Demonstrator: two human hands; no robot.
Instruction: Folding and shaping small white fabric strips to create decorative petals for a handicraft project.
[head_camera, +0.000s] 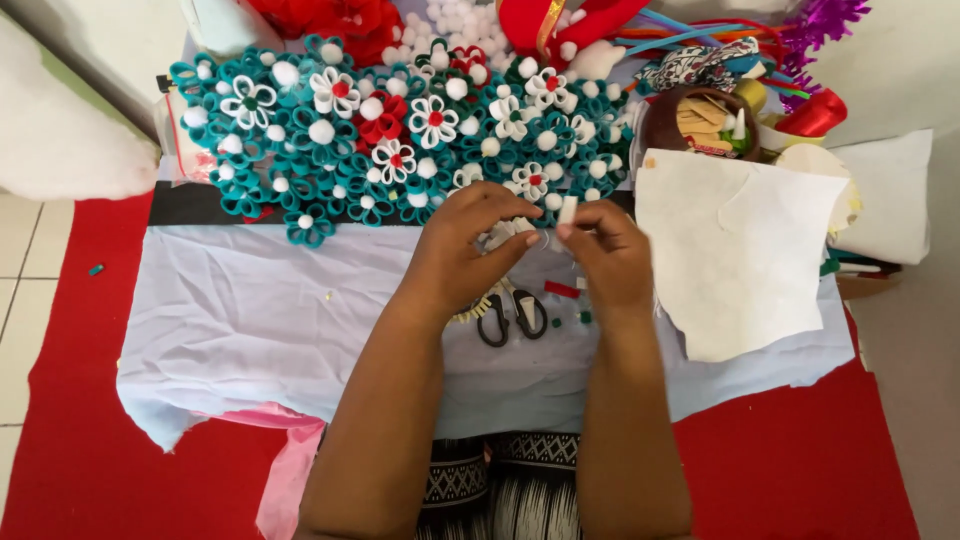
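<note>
A wide mat of teal, white and red felt flowers (400, 130) lies across the far side of a pale cloth (250, 320), just beyond both hands. The left hand (465, 250) and right hand (605, 260) meet at the fingertips, pinching a small white felt piece (512, 233) between them. The right also nips an upright white strip (567, 210). Black scissors (512, 315) lie under the wrists.

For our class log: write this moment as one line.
left hand: pinches white petal piece | right hand: holds white strip | scissors: on cloth
</note>
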